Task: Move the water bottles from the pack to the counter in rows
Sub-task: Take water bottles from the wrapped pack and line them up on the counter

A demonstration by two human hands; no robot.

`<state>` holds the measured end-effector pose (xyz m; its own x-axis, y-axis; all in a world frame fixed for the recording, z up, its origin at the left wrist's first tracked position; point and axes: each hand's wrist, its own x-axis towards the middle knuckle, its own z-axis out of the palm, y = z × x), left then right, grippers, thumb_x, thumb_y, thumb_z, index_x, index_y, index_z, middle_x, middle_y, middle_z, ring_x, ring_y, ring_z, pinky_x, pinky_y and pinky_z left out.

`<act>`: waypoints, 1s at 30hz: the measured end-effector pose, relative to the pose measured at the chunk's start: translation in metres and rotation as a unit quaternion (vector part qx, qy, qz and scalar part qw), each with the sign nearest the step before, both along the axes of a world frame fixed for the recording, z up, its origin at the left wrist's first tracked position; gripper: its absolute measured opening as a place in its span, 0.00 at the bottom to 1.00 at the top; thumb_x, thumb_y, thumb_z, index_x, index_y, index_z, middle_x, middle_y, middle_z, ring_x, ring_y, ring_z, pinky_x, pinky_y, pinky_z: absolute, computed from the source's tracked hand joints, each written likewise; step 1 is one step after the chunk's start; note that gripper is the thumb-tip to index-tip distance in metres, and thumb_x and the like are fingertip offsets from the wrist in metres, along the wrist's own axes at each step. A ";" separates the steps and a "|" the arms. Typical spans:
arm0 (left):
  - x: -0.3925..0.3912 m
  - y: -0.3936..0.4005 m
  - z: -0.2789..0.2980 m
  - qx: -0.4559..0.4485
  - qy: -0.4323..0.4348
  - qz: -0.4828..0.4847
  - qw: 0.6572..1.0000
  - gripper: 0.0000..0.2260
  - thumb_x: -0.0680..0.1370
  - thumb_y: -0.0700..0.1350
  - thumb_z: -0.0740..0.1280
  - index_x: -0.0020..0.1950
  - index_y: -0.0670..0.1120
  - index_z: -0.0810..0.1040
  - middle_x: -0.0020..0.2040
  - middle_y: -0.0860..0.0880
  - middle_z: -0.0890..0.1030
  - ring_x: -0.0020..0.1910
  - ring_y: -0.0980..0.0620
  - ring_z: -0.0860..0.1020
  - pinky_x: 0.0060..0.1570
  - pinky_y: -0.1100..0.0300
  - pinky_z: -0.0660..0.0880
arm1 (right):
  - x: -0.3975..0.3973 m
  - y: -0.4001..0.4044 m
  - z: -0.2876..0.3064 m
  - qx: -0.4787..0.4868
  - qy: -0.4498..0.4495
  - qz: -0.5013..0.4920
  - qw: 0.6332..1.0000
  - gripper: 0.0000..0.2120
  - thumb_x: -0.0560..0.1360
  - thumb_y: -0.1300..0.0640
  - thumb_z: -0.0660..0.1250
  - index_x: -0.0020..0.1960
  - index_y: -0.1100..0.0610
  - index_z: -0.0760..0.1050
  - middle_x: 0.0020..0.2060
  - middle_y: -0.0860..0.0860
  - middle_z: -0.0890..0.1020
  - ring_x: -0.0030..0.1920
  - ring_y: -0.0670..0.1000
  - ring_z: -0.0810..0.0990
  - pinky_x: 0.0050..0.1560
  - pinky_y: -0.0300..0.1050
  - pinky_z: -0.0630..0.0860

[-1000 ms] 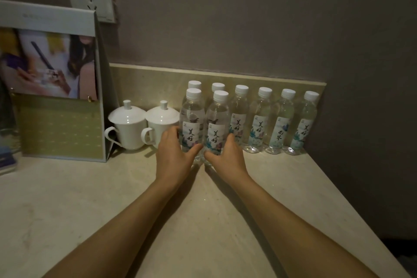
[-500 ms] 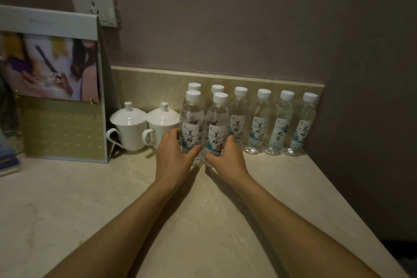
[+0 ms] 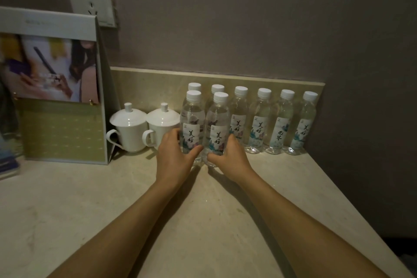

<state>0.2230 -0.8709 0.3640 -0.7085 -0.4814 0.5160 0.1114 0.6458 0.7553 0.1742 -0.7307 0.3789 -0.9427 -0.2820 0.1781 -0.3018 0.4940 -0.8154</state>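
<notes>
Beige stone counter (image 3: 94,214) under my forearms. Display card (image 3: 56,88) stands at far left. Two lidded white cups (image 3: 144,128) just beside bottles. Six water bottles (image 3: 259,122) upright in back row against backsplash. My left hand (image 3: 174,158) wrapped around front-left bottle (image 3: 192,124); my right hand (image 3: 230,158) wrapped around front-right bottle (image 3: 217,126). Both front bottles upright on counter, touching each other.
</notes>
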 end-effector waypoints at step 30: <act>0.045 0.152 0.061 0.180 0.082 -0.052 0.979 0.02 0.80 0.47 0.64 0.52 0.50 0.75 0.44 0.54 0.78 0.42 0.60 0.76 0.42 0.64 0.71 | 0.062 0.121 0.058 -0.109 0.074 -0.109 0.985 0.10 0.75 0.51 0.67 0.53 0.54 0.74 0.40 0.47 0.79 0.46 0.51 0.79 0.50 0.49 0.76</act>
